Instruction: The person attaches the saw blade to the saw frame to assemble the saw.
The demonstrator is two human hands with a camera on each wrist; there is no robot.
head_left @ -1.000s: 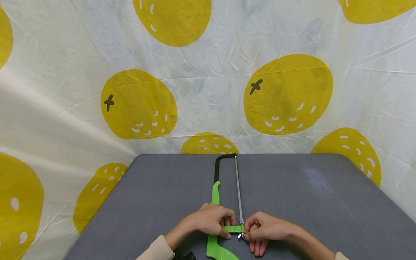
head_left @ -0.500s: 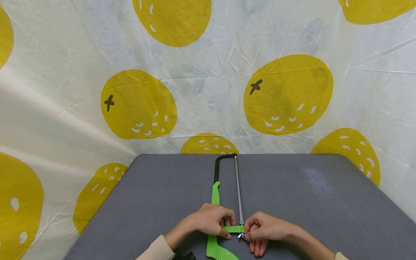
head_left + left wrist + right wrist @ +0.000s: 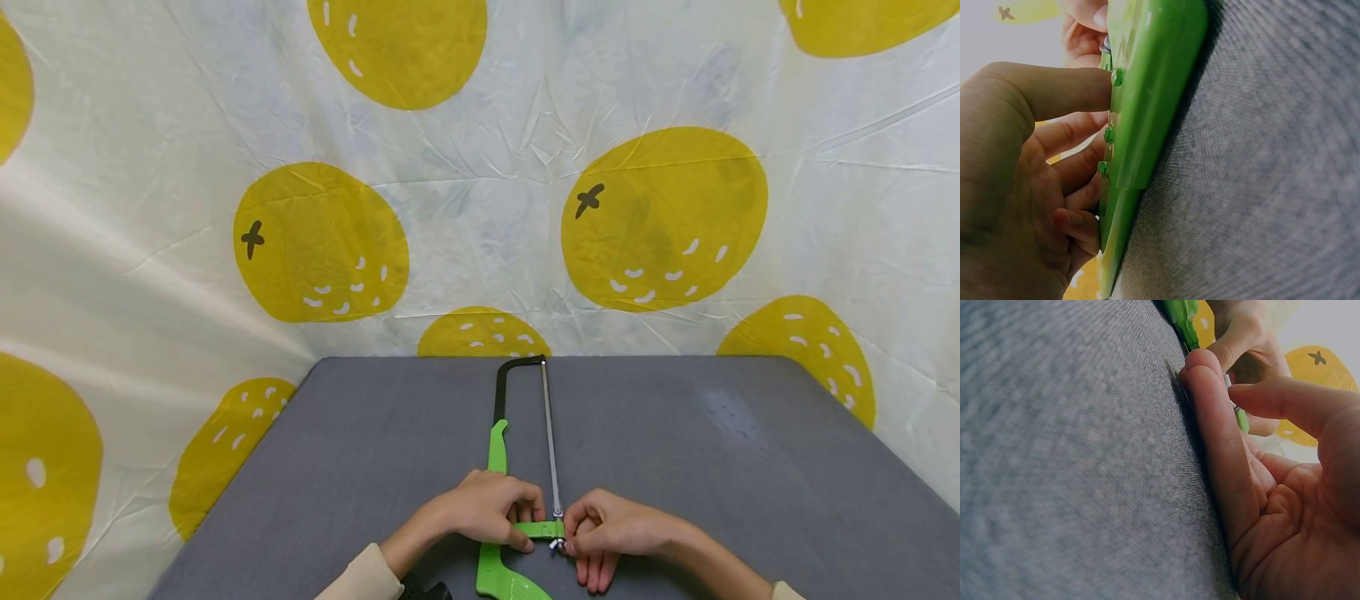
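Observation:
A hacksaw lies flat on the grey table, its black bow pointing away and its green handle towards me. The thin silver blade runs along its right side. My left hand lies over the green frame and grips it by the short crossbar; in the left wrist view the thumb presses the green plastic. At the blade's near end, my right hand pinches the small metal wing nut between thumb and forefinger. Its other fingers rest on the table, and they partly hide the nut in the right wrist view.
The grey cloth-covered table reaches back to a white curtain printed with yellow fruit, which also hangs along the left and right. A small black object shows at the bottom edge beside the left wrist.

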